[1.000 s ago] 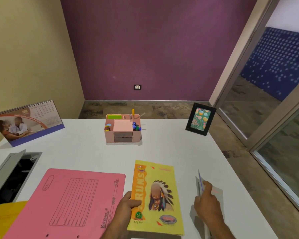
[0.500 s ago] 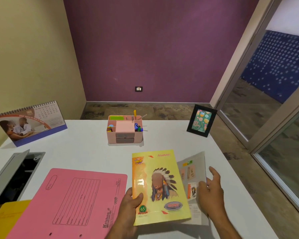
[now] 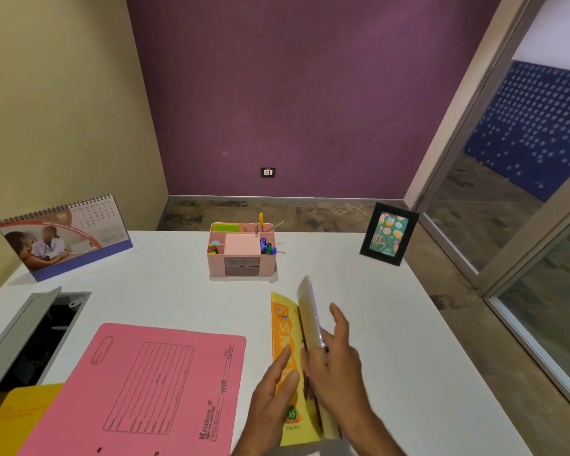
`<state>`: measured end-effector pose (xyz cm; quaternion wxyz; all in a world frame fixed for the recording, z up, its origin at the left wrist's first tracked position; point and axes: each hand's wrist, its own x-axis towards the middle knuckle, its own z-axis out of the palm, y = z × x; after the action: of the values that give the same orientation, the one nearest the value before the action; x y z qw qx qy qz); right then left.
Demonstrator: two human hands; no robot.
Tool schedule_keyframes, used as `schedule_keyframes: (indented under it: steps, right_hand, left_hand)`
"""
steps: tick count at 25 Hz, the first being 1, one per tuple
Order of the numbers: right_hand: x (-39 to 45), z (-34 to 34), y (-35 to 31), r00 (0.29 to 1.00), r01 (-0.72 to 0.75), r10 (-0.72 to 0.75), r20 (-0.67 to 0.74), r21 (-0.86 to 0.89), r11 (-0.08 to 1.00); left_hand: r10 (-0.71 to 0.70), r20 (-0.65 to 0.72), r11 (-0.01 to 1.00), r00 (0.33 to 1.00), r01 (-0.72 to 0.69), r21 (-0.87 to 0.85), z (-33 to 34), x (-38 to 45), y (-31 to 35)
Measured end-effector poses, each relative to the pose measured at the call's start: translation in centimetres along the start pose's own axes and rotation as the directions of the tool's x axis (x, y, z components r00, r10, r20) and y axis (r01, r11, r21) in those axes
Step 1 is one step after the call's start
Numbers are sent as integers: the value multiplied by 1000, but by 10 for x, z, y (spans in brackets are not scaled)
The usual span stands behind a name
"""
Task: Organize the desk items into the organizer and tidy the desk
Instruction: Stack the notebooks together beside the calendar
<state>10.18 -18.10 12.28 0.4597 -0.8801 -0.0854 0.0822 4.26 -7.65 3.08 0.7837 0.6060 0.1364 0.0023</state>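
Note:
A yellow notebook (image 3: 283, 324) with an orange title strip lies on the white desk (image 3: 408, 324) near the front edge. My left hand (image 3: 272, 393) grips its left side, fingers spread on the cover. My right hand (image 3: 339, 363) holds a clear plastic sleeve (image 3: 307, 307) standing on edge over the notebook's right half, and it hides most of the cover picture. The pink desk organizer (image 3: 241, 258) stands at the back centre, holding pens, sticky notes and clips, well away from both hands.
A pink file folder (image 3: 145, 386) lies front left, overlapping a yellow folder (image 3: 17, 419). An open grey cable hatch (image 3: 30, 334) is at the left edge. A desk calendar (image 3: 63, 235) stands back left and a black photo frame (image 3: 389, 233) back right.
My right hand swung the clear sleeve from beside the notebook up onto its edge and leftward over the cover. My left hand stayed on the notebook's left side.

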Motion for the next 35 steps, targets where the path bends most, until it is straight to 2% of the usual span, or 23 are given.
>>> schedule_keyframes:
  steps: [3,8,12,13,14,16,18,20,22,24,26,32,35]
  right_hand:
    - [0,17,0,995,-55,46,91,108,993]
    - [-1,34,20,973,-194,147,178,287,938]
    - [6,23,51,977,-214,208,51,245,946]
    - [9,20,61,968,-250,241,63,250,936]
    - [11,18,68,949,-314,288,128,322,893]
    - [13,15,77,876,-480,369,309,505,717]
    - [15,13,86,868,-496,336,366,592,636]
    - [12,12,91,916,-402,289,280,661,634]
    - [7,11,88,958,-269,258,124,700,661]
    - [4,11,90,978,-146,208,-11,673,725]
    - [2,14,96,980,-88,183,-83,642,762]
    - [-4,29,115,972,-79,191,-135,580,811]
    - [-6,39,128,960,-135,244,-140,531,837]
  left_hand:
    - [45,7,999,999,-45,-1,-3,-1,0]
    - [24,-47,997,999,-20,79,-18,-5,-7]
    - [62,-79,991,995,-53,119,-32,-10,-15]
    - [64,-86,991,994,-54,119,-35,-11,-16]
    - [66,-83,992,994,-56,115,-37,-11,-18]
    - [69,-59,992,996,-62,109,-38,-14,-22]
    - [76,-44,988,996,-70,137,-40,-16,-23]
    - [51,-80,982,996,-35,185,-40,-17,-22]
    - [66,-104,952,992,-31,304,-37,-16,-15]
    - [114,-140,917,984,-50,395,-35,-13,-10]
    - [174,-174,896,969,-83,436,-36,-10,-11]
    - [183,-272,929,945,-75,363,-37,-3,-28]
    - [73,-254,899,965,46,435,-38,-6,-29]
